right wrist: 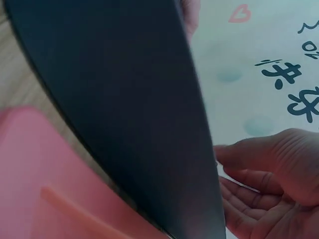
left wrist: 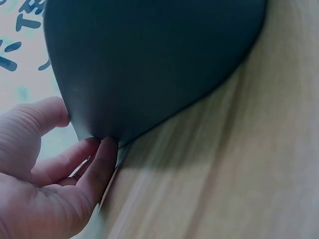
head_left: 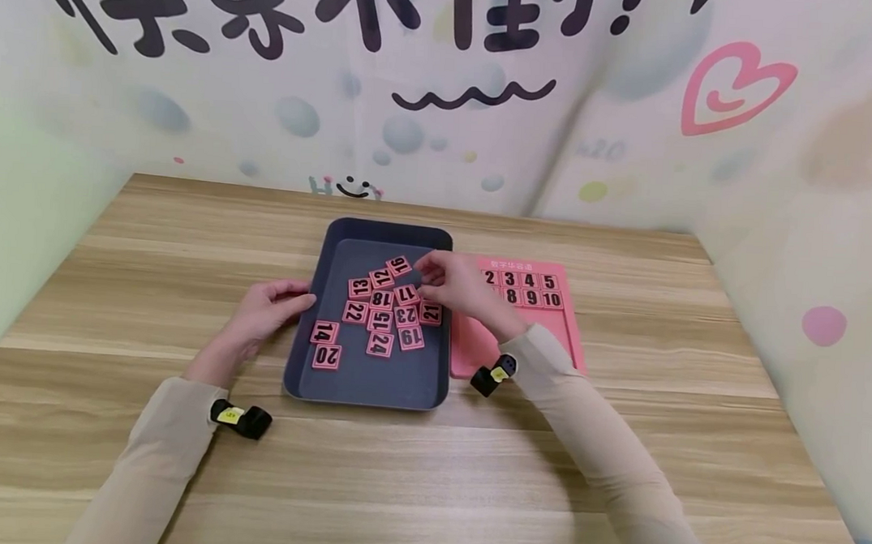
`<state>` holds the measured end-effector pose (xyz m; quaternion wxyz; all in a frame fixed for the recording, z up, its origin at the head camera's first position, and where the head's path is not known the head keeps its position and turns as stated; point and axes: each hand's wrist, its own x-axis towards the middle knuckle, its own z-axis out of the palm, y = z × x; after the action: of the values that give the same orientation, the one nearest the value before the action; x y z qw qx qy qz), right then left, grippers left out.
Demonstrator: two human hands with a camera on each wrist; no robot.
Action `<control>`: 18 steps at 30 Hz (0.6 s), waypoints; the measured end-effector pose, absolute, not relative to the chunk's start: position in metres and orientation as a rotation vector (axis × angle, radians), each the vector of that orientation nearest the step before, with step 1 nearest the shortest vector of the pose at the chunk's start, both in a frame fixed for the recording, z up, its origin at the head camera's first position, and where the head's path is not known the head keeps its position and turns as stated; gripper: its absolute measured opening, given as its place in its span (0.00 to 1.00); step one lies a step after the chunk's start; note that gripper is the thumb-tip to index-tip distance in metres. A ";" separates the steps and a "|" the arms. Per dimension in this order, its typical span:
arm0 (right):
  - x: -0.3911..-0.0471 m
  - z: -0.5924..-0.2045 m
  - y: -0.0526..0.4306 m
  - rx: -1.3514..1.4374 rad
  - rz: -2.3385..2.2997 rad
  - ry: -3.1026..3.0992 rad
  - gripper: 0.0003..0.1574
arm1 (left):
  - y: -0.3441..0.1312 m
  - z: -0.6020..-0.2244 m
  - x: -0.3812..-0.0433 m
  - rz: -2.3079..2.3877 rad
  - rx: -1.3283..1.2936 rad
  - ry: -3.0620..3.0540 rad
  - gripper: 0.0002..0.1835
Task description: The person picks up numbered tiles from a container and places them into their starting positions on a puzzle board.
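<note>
A dark grey tray holds several loose pink number tiles, turned various ways. At the tray's left side my left hand grips the wall, thumb at the rim and fingertips against the outside, as the left wrist view shows. My right hand reaches over the right rim, its bent fingers close by the 16, 17 and 21 tiles. In the right wrist view the tray wall hides the tips of the right fingers; I cannot tell whether they pinch a tile.
A pink number board lies against the tray's right side, with rows of tiles up to 10 along its top. My right hand and forearm cover its left part. Behind the wooden table hangs a printed white backdrop.
</note>
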<state>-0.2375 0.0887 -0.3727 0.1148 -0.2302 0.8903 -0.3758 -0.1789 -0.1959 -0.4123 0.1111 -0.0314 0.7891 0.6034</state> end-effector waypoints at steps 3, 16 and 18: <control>-0.238 -0.371 0.084 -0.630 -1.007 2.632 0.19 | -0.196 -0.412 -0.179 1.777 -0.096 2.315 0.25; -0.239 -0.368 0.065 -0.631 -0.710 2.741 0.18 | -0.195 -0.411 -0.179 1.770 -0.092 2.309 0.26; -0.241 -0.370 0.064 -0.658 -0.740 2.728 0.18 | -0.196 -0.411 -0.179 1.767 -0.091 2.314 0.26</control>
<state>-0.2410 0.0644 -0.3704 0.1192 -0.2252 0.9332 -0.2533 -0.1786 -0.1956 -0.4113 0.1140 -0.0311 0.7892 0.6026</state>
